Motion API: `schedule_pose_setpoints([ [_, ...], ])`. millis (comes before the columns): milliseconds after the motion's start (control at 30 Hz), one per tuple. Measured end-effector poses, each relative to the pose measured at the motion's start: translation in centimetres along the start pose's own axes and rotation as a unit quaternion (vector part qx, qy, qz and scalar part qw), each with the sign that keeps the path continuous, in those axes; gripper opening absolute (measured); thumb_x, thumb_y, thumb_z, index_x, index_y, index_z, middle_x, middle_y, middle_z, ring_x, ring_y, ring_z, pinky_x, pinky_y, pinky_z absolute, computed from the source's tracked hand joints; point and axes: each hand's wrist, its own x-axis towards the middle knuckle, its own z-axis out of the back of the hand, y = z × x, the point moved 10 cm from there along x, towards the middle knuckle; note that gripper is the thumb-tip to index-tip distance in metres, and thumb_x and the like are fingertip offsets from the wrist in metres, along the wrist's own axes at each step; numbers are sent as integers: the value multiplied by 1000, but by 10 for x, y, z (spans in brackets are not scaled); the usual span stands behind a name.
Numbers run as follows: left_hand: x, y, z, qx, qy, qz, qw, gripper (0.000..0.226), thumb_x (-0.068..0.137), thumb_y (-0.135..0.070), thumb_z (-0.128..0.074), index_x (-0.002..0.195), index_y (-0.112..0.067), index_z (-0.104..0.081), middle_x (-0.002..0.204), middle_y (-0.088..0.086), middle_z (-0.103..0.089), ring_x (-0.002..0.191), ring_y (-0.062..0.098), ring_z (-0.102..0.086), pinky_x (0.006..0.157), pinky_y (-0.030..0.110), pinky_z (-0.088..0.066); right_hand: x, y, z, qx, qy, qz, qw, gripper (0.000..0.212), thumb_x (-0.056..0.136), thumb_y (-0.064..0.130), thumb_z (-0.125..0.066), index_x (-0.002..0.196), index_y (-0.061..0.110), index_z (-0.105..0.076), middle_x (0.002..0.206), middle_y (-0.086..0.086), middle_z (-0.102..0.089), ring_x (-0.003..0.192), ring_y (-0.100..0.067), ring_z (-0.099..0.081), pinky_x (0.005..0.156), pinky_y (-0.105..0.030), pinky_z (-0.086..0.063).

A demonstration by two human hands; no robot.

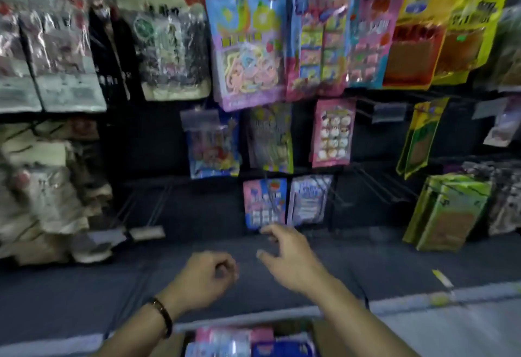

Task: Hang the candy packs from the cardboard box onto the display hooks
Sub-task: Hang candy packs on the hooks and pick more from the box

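Note:
My right hand (287, 255) is open, fingers spread, just below a pink and blue candy pack (263, 203) hanging on a low hook; its fingertips are close to the pack's bottom edge. A white and blue pack (308, 198) hangs right beside it. My left hand (205, 275), with a watch on its wrist, is curled into a loose fist and holds nothing that I can see. At the bottom edge, the cardboard box (321, 334) holds pink and blue candy packs (234, 339). The view is blurred.
Bare wire hooks (375, 187) stick out right of the low packs, and more bare hooks (146, 207) to the left. Rows of hanging snack packs fill the display above (248, 40) and green packs (448, 212) at the right. A dark base shelf (394, 260) runs below.

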Motion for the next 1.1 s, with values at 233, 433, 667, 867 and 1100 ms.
schedule_pose_setpoints([
  [233,-70,195,-136,-98,74,215,969,15,79,-39,-74,80,-25,-77,83,3,-79,66,26,-73,68,51,-64,-74,-79,-160,29,118,-116,986,46,97,34,-72,140,24,-60,130,-6,-67,110,-21,-65,91,-29,-48],
  [433,-143,271,-215,-108,82,355,925,31,89,-36,-75,110,-16,-65,103,-1,-67,86,17,-64,71,31,-56,-126,-140,-239,-19,221,-179,958,55,103,37,-65,152,21,-45,144,-11,-53,122,-30,-62,98,-42,-55],
  [667,-152,296,-241,-192,78,398,893,26,90,-15,-80,113,-18,-68,107,1,-75,94,18,-72,86,38,-62,-139,-170,-272,-58,276,-199,939,72,101,40,-68,162,20,-34,161,-13,-40,143,-36,-48,113,-50,-47],
  [867,-151,313,-250,-200,88,454,864,23,90,-14,-79,112,-6,-74,107,12,-76,91,27,-72,82,42,-61,-142,-177,-275,-56,282,-209,935,73,98,41,-72,160,23,-37,159,-11,-39,143,-35,-46,115,-50,-46],
  [1100,-135,284,-260,-182,142,394,890,23,99,-31,-72,118,-17,-70,117,9,-72,110,30,-68,95,38,-54,-145,-180,-272,-43,283,-221,932,57,99,33,-71,150,27,-47,150,-11,-45,135,-35,-52,112,-48,-49],
])
